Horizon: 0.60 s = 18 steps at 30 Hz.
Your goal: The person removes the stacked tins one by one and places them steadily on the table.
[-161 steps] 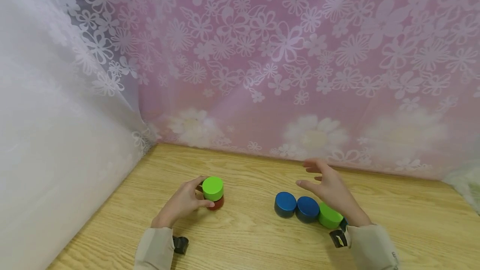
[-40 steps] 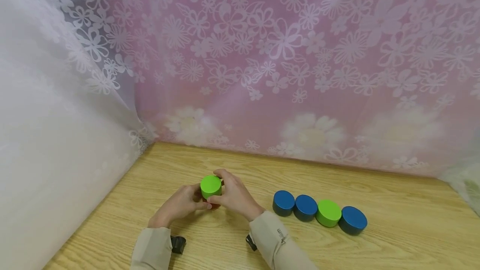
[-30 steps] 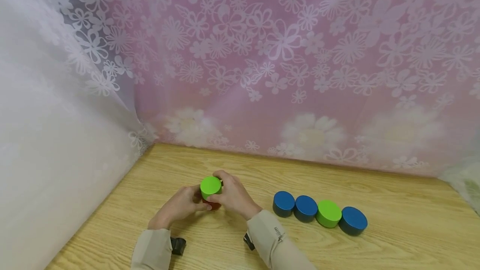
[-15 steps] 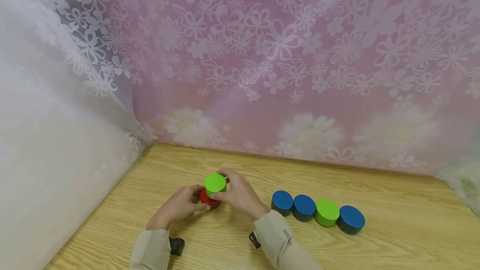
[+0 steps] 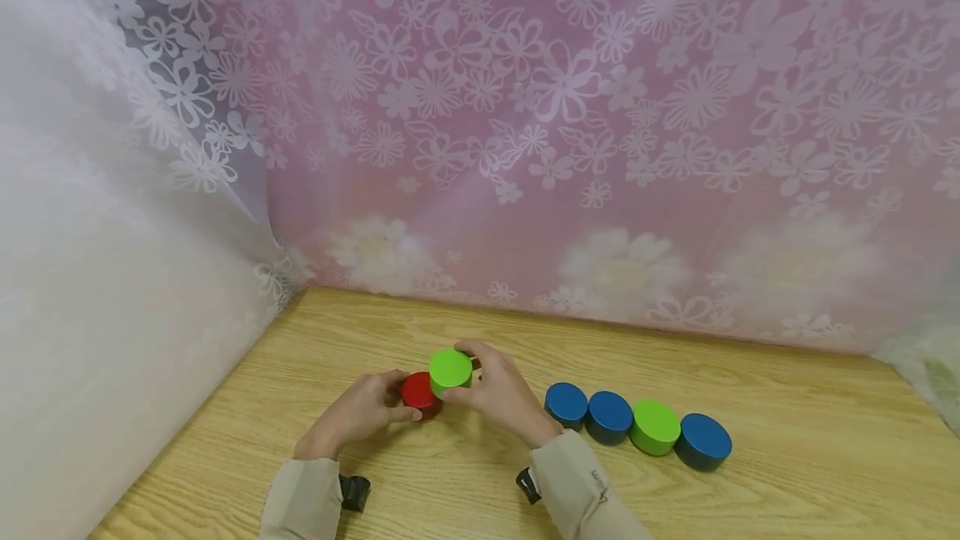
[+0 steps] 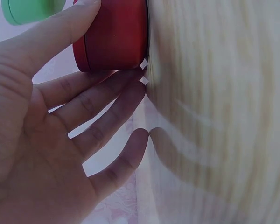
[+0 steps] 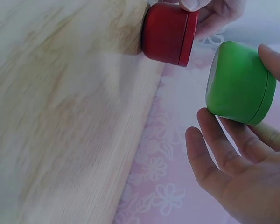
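Observation:
My left hand grips a red round tin that stands on the wooden table. In the left wrist view the thumb lies on the side of the red tin and fingers sit behind it, the fingertips right at the tabletop. My right hand pinches a green round tin between thumb and fingers. The right wrist view has this green tin clear of the table, beside and higher than the red tin. A seam runs round each tin near its top.
To the right on the table, a row holds two blue tins, another green tin and a third blue tin. A pink flowered curtain hangs at the back, and a white sheet at the left.
Earlier the green tin sat stacked on the red tin. My right hand came over from the row, took hold of the green tin, lifted it and shifted it right. My left hand stayed at the red tin.

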### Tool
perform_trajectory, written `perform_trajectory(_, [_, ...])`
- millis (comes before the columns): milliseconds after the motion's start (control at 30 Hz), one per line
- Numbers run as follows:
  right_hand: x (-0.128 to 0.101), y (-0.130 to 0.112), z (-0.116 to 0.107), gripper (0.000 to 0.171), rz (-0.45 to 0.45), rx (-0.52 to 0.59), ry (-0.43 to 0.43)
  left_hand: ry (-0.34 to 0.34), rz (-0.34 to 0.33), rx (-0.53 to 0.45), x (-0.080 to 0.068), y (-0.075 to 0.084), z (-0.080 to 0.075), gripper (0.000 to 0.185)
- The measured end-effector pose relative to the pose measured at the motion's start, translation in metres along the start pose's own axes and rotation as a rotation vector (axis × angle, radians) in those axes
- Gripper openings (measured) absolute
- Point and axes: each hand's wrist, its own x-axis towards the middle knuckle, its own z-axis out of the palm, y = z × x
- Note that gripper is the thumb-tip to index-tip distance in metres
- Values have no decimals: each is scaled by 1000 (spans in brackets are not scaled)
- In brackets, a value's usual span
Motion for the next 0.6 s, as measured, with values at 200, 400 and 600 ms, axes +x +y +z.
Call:
perform_trajectory(200, [-5,1,-9,56,18,-10,17,5,0,4,1,0,0,49])
perform_trajectory(400, [-10,4,-18,58,30,-22,31,13,-21,2,-1,1,1,51])
perform_trajectory(600, [-15,7,-24,57,51,-9,41,24,-23,17,-1,2,1,54])
